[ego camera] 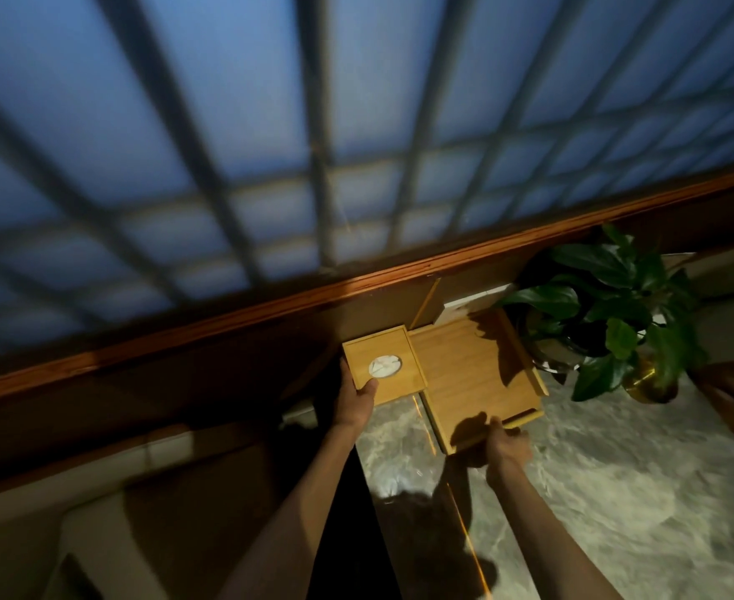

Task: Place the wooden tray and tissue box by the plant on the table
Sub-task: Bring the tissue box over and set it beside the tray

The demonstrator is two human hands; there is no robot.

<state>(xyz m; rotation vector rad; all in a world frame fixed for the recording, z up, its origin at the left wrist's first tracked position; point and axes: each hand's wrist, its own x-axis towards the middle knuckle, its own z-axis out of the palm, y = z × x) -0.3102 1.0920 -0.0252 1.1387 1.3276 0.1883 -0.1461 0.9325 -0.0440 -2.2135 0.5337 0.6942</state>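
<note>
The wooden tissue box (389,361), square with a round opening showing white tissue, is held at its near left corner by my left hand (356,400). To its right lies the flat wooden tray (473,374) with raised rims, over the marble table (616,491). My right hand (501,446) grips the tray's near edge. The leafy green plant (612,305) in a dark pot stands just right of the tray, its leaves shadowing the tray's far corner. Whether box and tray rest on the table or hang above it is unclear.
A wooden window sill (270,309) and a barred frosted window (313,123) run behind the table. A gold-toned pot (651,383) sits under the plant's near leaves. A pale seat (97,534) is at lower left, with a dark gap beside the table's left edge.
</note>
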